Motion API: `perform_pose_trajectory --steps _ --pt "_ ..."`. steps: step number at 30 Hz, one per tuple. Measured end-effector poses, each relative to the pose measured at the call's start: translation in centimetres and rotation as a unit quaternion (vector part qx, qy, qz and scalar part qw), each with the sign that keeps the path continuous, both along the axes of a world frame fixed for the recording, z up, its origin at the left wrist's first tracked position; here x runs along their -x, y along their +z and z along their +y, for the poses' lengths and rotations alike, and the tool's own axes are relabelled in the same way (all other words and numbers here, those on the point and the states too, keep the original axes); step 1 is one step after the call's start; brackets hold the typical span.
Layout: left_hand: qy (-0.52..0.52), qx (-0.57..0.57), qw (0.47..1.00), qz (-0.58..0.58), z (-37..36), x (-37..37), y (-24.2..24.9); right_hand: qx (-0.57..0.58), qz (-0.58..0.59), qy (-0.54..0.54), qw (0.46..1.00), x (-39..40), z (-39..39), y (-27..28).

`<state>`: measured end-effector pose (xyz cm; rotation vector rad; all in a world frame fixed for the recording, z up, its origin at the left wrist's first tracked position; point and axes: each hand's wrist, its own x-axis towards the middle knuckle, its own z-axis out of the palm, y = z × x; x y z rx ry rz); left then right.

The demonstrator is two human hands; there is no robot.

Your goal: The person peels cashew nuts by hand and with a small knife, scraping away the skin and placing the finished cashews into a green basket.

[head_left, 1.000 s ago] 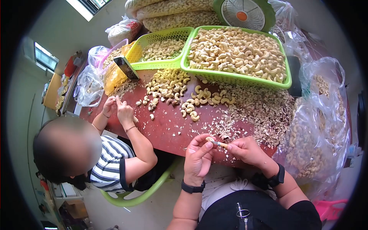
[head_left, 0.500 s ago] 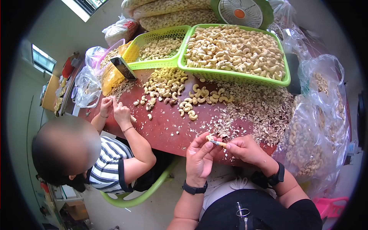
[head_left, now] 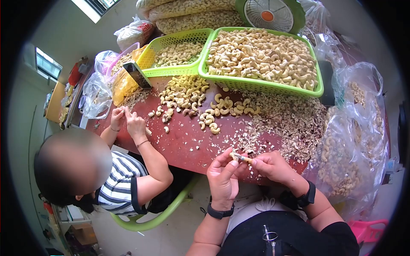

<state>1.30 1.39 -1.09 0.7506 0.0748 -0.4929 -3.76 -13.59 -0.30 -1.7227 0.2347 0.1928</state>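
Observation:
My left hand (head_left: 224, 176) pinches a small pale cashew (head_left: 234, 156) between thumb and fingers, above the front edge of the red table (head_left: 183, 145). From the right, my right hand (head_left: 273, 165) grips a small knife (head_left: 244, 158) with a yellowish handle, its metal tip against the cashew. Beyond my hands lie peeled skin scraps (head_left: 290, 123), spread over the right part of the table. A loose group of cashews (head_left: 209, 119) sits left of the scraps, joined to a yellower heap (head_left: 183, 89) behind it.
A large green basket (head_left: 260, 85) full of cashews stands at the back, beside a yellow-green basket (head_left: 171, 71). A phone (head_left: 137, 75) leans near the left basket. Clear bags (head_left: 354, 141) of cashews lie right. A co-worker in a striped shirt (head_left: 124, 183) sits left, both hands raised. Behind is a fan (head_left: 268, 16).
The cashew and knife have tilted slightly between my fingers. My left wrist has shifted a little to the right. The co-worker's hands are almost unmoved.

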Motion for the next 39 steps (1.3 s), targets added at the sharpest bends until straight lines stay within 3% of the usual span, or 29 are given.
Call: perform_pose_trajectory --steps 12,39 --pt "-0.033 0.027 0.999 0.028 -0.1 -0.8 -0.1 -0.035 0.022 -0.002 0.999 -0.1 0.1 0.2" --pt "-0.026 0.004 0.998 -0.057 -0.5 -0.8 -0.5 -0.041 0.01 -0.006 0.999 -0.4 -0.3 -0.2"
